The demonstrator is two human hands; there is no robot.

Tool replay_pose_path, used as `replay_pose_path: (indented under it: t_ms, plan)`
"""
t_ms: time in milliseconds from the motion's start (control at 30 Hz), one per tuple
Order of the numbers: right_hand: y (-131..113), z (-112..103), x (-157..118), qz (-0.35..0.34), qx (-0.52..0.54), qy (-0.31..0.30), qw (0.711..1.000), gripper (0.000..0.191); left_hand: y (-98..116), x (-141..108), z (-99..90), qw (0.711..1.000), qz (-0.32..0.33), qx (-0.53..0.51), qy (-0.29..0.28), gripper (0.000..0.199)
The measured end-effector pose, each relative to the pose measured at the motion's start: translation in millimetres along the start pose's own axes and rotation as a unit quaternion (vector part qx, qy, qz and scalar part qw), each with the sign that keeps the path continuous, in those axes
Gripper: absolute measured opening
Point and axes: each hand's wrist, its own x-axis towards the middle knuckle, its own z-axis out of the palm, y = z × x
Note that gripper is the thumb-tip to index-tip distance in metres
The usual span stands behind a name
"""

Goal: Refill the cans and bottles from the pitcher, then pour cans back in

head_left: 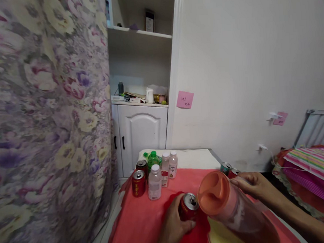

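A can (188,209) is clasped by the left hand (174,224) over the red cloth (127,227); just beside it, a tilted jug (237,214) is grasped by the right hand (249,184). Beyond, bottles (154,186) are grouped.

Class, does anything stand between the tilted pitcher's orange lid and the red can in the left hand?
Nothing visible: the orange lid of the pitcher is right next to the red can in the left hand. The nearest bottle stands beyond the can, to its left, outside that gap.
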Motion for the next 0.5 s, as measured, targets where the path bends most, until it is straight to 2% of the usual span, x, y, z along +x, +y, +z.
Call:
replay_pose_path:
  t_ms: [300, 500]
  plan:
    - [-1.4, 0.5, 0.2, -0.013, -0.026, 0.007, 1.0, 0.06, -1.1, 1.7, 0.4, 1.0, 0.009, -0.005, 0.0, 0.073]
    - [-2.4, 1.4, 0.3, -0.013, -0.015, 0.015, 1.0, 0.062, 5.6, -0.2, 0.3, 1.0, -0.004, -0.001, 0.004, 0.074]
